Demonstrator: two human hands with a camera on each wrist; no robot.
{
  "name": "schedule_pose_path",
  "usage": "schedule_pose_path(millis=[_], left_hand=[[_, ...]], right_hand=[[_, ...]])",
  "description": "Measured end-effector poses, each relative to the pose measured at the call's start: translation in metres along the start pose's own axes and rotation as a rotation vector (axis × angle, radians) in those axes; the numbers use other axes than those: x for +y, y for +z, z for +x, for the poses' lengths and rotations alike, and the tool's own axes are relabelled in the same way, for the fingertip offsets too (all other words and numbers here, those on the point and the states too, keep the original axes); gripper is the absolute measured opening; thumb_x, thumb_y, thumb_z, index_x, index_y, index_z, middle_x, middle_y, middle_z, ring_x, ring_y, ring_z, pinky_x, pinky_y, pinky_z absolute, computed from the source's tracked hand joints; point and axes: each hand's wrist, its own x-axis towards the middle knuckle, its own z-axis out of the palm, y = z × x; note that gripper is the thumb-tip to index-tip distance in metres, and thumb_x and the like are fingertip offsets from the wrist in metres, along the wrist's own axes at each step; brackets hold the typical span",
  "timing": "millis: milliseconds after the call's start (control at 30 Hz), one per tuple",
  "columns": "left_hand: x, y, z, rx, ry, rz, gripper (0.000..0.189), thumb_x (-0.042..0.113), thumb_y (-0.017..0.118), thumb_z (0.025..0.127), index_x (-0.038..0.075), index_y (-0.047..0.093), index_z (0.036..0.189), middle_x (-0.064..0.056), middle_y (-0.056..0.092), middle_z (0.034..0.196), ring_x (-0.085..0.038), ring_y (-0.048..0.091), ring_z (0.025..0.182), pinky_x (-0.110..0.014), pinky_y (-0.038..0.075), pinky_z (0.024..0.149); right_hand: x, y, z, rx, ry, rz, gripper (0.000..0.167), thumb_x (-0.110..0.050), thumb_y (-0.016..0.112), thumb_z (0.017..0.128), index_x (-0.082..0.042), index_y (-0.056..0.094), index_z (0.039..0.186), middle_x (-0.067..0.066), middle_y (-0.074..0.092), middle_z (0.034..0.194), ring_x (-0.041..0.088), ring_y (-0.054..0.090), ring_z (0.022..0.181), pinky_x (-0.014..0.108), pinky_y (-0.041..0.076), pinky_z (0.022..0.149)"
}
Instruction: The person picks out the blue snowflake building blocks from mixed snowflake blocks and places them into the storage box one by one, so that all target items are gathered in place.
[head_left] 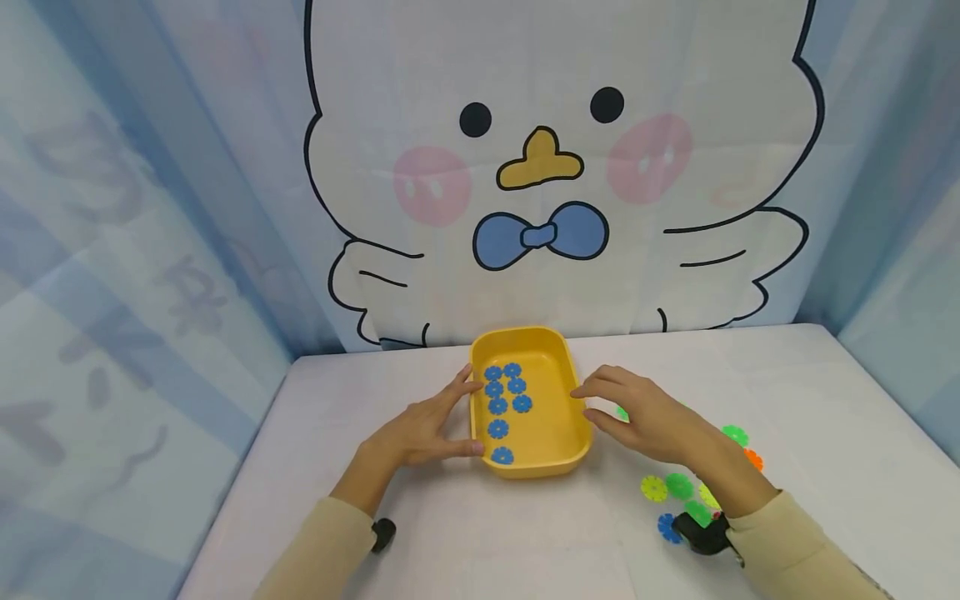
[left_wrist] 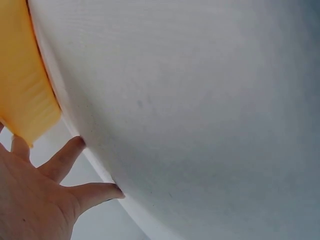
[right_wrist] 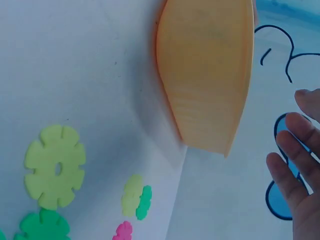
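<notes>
A yellow tray [head_left: 553,417] sits on the table, with several blue notched plastic discs [head_left: 498,406] in two columns along its left side. At the tray's left rim is my left hand [head_left: 427,429], thumb and index finger spread along the edge; the left wrist view has its fingers stretched beside the tray's wall [left_wrist: 30,85]. My right hand [head_left: 637,412] hovers at the right rim with loosely bent fingers. In the right wrist view its fingers [right_wrist: 302,155] are apart and hold nothing.
Loose discs lie on the table under and beside my right forearm, among them yellow [head_left: 654,488], green [head_left: 679,486], orange [head_left: 754,459] and blue [head_left: 669,528] ones. A pink disc [right_wrist: 122,231] shows in the right wrist view. Behind the table hangs a printed cloth [head_left: 540,292].
</notes>
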Motion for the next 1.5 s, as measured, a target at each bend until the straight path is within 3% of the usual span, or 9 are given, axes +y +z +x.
schedule_pose_path(millis=[267,467,700,1067,1200,1400,1500], left_hand=[[-0.002,0.000,-0.001,0.003,0.011,0.000,0.094,0.075,0.068,0.082,0.047,0.023,0.160,0.027,-0.008,0.169,-0.028,0.031,0.154,-0.064,0.035,0.117],[-0.001,-0.001,-0.002,0.005,0.013,-0.001,0.094,0.075,0.068,0.082,0.046,0.024,0.160,0.027,-0.007,0.169,-0.029,0.032,0.153,-0.065,0.035,0.116],[-0.001,0.002,-0.002,0.003,0.003,-0.009,0.096,0.075,0.069,0.081,0.045,0.025,0.160,0.028,-0.007,0.168,-0.029,0.032,0.154,-0.064,0.035,0.117],[-0.001,-0.001,-0.001,0.019,0.010,-0.010,0.096,0.075,0.070,0.081,0.046,0.024,0.160,0.030,-0.008,0.167,-0.027,0.031,0.154,-0.061,0.035,0.118],[-0.002,-0.001,-0.001,0.012,0.000,-0.020,0.097,0.075,0.070,0.080,0.045,0.024,0.160,0.031,-0.008,0.167,-0.028,0.031,0.154,-0.061,0.035,0.119],[-0.001,-0.001,-0.002,0.020,0.006,-0.023,0.096,0.074,0.071,0.081,0.045,0.025,0.160,0.029,-0.006,0.167,-0.028,0.033,0.153,-0.060,0.035,0.119],[-0.001,-0.002,-0.002,0.023,0.018,-0.020,0.096,0.073,0.071,0.081,0.045,0.025,0.160,0.029,-0.006,0.168,-0.028,0.034,0.153,-0.058,0.036,0.119]], right_hand=[[-0.003,-0.008,-0.022,0.037,-0.006,-0.100,0.034,-0.008,0.081,0.088,-0.022,0.073,0.118,-0.011,0.065,0.113,0.011,0.063,0.104,0.034,0.062,0.088],[-0.005,-0.012,-0.036,0.047,-0.009,-0.099,0.038,-0.010,0.086,0.083,-0.024,0.073,0.116,-0.012,0.064,0.111,0.008,0.062,0.102,0.030,0.062,0.086],[-0.002,-0.013,-0.056,0.035,0.048,-0.091,0.040,-0.012,0.089,0.079,-0.027,0.074,0.113,-0.017,0.063,0.108,0.005,0.061,0.099,0.024,0.061,0.083],[0.005,-0.013,-0.073,0.030,0.070,-0.116,0.043,-0.018,0.090,0.080,-0.033,0.072,0.116,-0.024,0.062,0.109,0.005,0.061,0.099,0.026,0.061,0.084],[0.005,-0.011,-0.076,0.000,0.102,-0.123,0.039,-0.023,0.088,0.082,-0.033,0.072,0.116,-0.021,0.064,0.110,0.004,0.060,0.100,0.029,0.061,0.086],[0.004,-0.007,-0.088,-0.069,0.216,-0.120,0.032,-0.036,0.083,0.087,-0.031,0.073,0.117,-0.021,0.064,0.115,0.008,0.059,0.109,0.040,0.059,0.093],[0.005,-0.005,-0.097,-0.103,0.239,-0.093,0.032,-0.041,0.080,0.089,-0.030,0.072,0.118,-0.023,0.064,0.111,0.008,0.058,0.107,0.037,0.059,0.092]])
